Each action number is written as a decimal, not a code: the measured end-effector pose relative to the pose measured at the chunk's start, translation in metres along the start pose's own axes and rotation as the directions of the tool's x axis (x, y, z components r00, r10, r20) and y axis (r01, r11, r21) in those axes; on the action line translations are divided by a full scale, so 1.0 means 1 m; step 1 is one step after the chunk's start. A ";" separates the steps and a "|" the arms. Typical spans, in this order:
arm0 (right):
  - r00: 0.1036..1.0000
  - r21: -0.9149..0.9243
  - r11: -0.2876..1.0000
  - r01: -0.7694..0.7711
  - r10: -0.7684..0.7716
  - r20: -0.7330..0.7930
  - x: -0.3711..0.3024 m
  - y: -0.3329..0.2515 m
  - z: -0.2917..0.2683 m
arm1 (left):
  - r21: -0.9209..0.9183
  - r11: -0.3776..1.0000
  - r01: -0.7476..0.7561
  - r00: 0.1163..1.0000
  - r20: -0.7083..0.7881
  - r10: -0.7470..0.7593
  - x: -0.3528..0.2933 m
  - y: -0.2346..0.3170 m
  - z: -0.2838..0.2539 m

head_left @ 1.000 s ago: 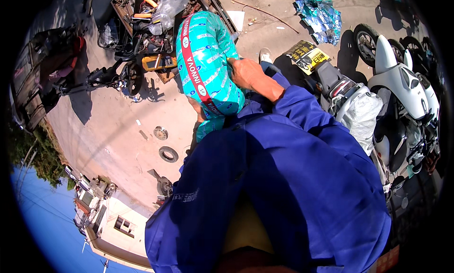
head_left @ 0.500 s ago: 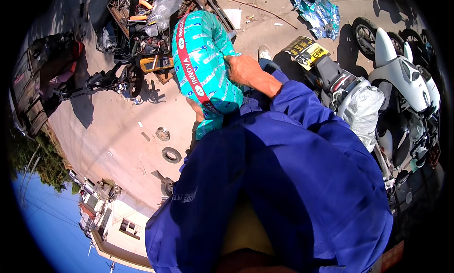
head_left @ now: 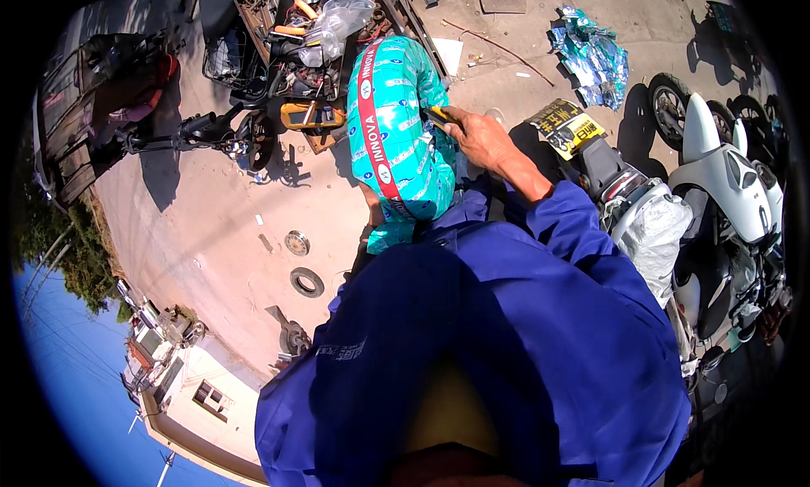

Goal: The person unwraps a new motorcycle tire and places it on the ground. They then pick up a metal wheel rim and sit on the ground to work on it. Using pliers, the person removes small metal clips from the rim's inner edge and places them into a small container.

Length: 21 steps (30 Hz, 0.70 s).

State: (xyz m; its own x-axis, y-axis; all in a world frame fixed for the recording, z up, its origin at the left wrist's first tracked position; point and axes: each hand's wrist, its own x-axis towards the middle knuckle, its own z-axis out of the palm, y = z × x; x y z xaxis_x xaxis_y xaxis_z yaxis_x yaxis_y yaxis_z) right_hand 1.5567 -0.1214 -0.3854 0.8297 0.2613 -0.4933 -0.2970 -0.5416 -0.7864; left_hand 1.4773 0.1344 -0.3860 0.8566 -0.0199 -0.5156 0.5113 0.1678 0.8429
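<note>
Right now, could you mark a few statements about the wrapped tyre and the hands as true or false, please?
1. The wrapped tyre has teal wrapping with a red band. True.
2. The right hand rests against the tyre's edge and grips a small dark and yellow tool. True.
3. The left hand is in plain view on top of the tyre. False: it cannot be seen.
4. The person's sleeve is red. False: it is blue.
5. A white scooter stands to the right. True.
</note>
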 end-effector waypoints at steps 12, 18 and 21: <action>0.909 0.219 0.973 0.076 0.023 -0.416 0.006 -0.011 -0.081 | 0.054 0.997 -0.061 0.998 0.010 0.061 -0.004 -0.011 -0.008; 0.944 -0.311 0.918 0.245 -0.299 -0.138 0.158 -0.129 -0.104 | 0.080 0.994 -0.074 0.997 0.007 0.074 -0.004 -0.015 -0.016; 0.908 -0.248 0.899 0.360 -0.398 -0.126 0.223 -0.153 -0.087 | 0.086 0.990 -0.112 0.994 0.025 0.110 0.006 -0.017 -0.016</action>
State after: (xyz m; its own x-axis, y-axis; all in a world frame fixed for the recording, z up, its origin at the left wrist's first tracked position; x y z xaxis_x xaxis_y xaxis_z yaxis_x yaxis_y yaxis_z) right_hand 1.8278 -0.0495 -0.3425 0.9318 0.3522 -0.0879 0.1487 -0.5912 -0.7927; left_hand 1.4728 0.1467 -0.4061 0.9092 -0.0254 -0.4156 0.4162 0.0838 0.9054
